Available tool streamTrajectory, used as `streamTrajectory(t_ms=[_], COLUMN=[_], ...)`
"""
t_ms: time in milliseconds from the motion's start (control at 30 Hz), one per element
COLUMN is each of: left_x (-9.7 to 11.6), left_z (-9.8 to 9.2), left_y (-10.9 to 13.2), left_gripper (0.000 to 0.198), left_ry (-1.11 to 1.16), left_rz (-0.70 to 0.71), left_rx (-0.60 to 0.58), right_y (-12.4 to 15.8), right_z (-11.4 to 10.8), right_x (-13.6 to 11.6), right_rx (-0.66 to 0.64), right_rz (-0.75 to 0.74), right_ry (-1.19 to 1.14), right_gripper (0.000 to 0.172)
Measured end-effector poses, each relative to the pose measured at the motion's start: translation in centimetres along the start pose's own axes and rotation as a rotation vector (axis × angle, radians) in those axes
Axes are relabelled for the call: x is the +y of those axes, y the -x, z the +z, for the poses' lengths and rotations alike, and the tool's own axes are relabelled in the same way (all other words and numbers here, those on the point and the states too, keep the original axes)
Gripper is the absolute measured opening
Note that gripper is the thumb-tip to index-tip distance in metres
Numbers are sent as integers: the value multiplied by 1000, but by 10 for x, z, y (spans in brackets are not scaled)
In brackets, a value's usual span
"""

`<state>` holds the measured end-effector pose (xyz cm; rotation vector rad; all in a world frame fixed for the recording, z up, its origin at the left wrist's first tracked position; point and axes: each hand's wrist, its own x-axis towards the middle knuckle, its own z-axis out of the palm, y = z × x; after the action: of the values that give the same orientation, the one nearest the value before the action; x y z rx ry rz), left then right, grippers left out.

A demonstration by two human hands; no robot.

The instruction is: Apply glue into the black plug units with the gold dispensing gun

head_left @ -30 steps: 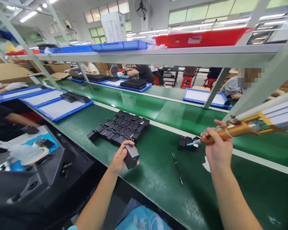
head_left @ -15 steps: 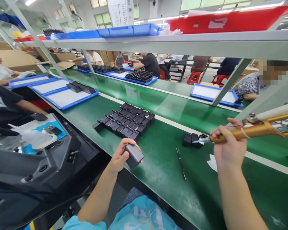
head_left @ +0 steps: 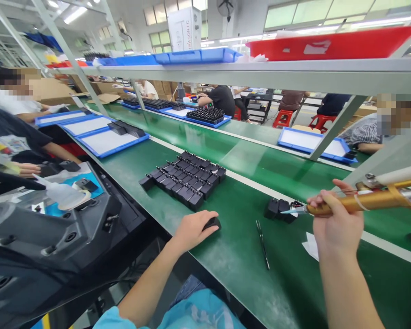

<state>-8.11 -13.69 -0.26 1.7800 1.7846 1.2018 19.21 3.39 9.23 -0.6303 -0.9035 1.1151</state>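
Observation:
My left hand (head_left: 194, 230) is closed around a small black plastic case (head_left: 212, 223), held low at the near edge of the green bench. Most of that case is hidden under the palm and fingers. In my right hand (head_left: 337, 219) is a gold glue dispenser (head_left: 351, 204) with a tapered light blue nozzle (head_left: 292, 211), pointing left. The nozzle tip is over a few black cases (head_left: 276, 208) standing together; whether it touches them I cannot tell. Metal tweezers (head_left: 262, 244) lie between my hands. Beyond my left hand sits a block of black cases (head_left: 185, 179) in rows.
White paper (head_left: 311, 246) lies below the dispenser. Blue trays (head_left: 114, 142) stand at the left, and another blue tray (head_left: 315, 139) across the bench. A dark machine (head_left: 71, 228) flanks my left arm. Overhead runs a shelf (head_left: 226, 68) with bins. Other people sit around.
My left hand has turned palm down and moved slightly right, lowering the case towards the bench. My right hand holds the dispenser much as before. The camera view has tilted up slightly.

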Motion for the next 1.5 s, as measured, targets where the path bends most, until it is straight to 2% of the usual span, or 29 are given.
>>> streamTrajectory(t_ms=[100,233,367,433,533,600,667,767,833,900,1000,1133,1200,1267,1333,1367,1433,1467,1500], left_x=[-9,-11,-9,-12,-28,-47,-70,-106,-122,-132,-138,-143,-143,-135,-116,-103,-68,-50,-31], left_z=[14,28,23,8,-33,-68,-101,-137,-148,-151,-151,-155,-154,-146,-126,-110,-68,-43,-16], left_y=[-3,-5,-2,5,19,24,23,11,0,-9,-18,-18,-17,-21,-29,-34,-47,-54,-63], left_gripper=[27,29,39,42,44,48,52,58,59,58,57,59,61,63,59,57,53,51,51], left_ry=[-146,-217,-217,-160,-177,-358,-611,-895,-1014,-1090,-1136,-1082,-1027,-951,-819,-727,-467,-325,-207], left_rz=[36,75,74,58,-39,-126,-204,-277,-317,-350,-367,-354,-331,-258,-116,-47,52,86,116], left_rx=[-3,-105,-174,-107,107,251,312,304,249,213,266,320,357,473,641,675,563,453,291], right_y=[-1,-4,-5,-6,-7,-8,-8,-7,-5,-4,-5,-5,-4,-3,-2,-2,-2,-2,-1], right_z=[0,0,0,0,-1,-2,-3,-3,-2,-2,-1,0,1,2,3,3,3,3,3], right_x=[1,2,2,2,4,5,6,5,3,3,3,4,7,11,16,18,22,23,24], right_rx=[20,22,50,49,41,39,37,41,41,35,20,23,48,101,126,131,132,130,128], right_rz=[-5,-22,-21,-21,-45,-57,-53,-34,-23,-19,-22,-21,-37,-74,-94,-99,-107,-114,-122], right_ry=[5,7,5,3,2,1,1,-3,-13,-20,-27,-47,-66,-89,-107,-112,-120,-122,-123], right_gripper=[44,43,43,43,42,42,43,44,45,43,41,40,37,36,34,33,30,28,26])
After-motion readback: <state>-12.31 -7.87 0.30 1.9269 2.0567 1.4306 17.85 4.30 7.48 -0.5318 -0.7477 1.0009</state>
